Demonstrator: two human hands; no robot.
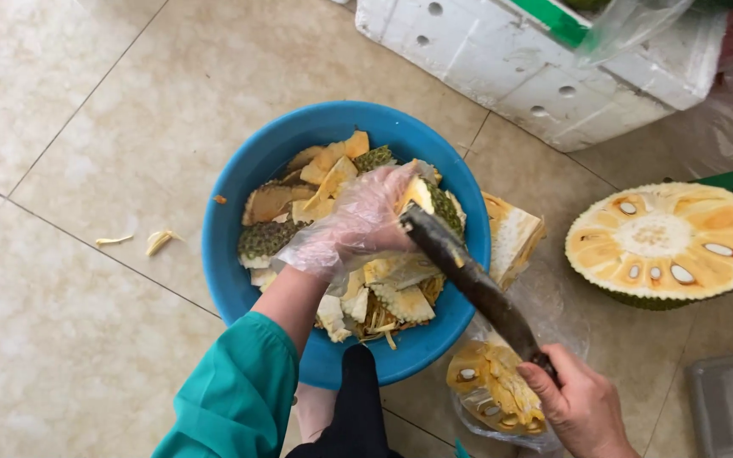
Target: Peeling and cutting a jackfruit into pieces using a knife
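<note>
From the head view, the person is cutting rind off a jackfruit piece [424, 197] over the blue bowl [239, 182]. The gloved left hand [358, 222] pinches the piece. The right hand [583, 407], low and bent, wraps tight around the knife [468, 276]. Next, it seems the blade must push carefully, away from the fingers.

Halved jackfruit [665, 242] lies cut face up on the tiled floor [61, 322], well right of the grip. White foam box [519, 59] beyond it; two peel scraps [142, 242] far left.
</note>
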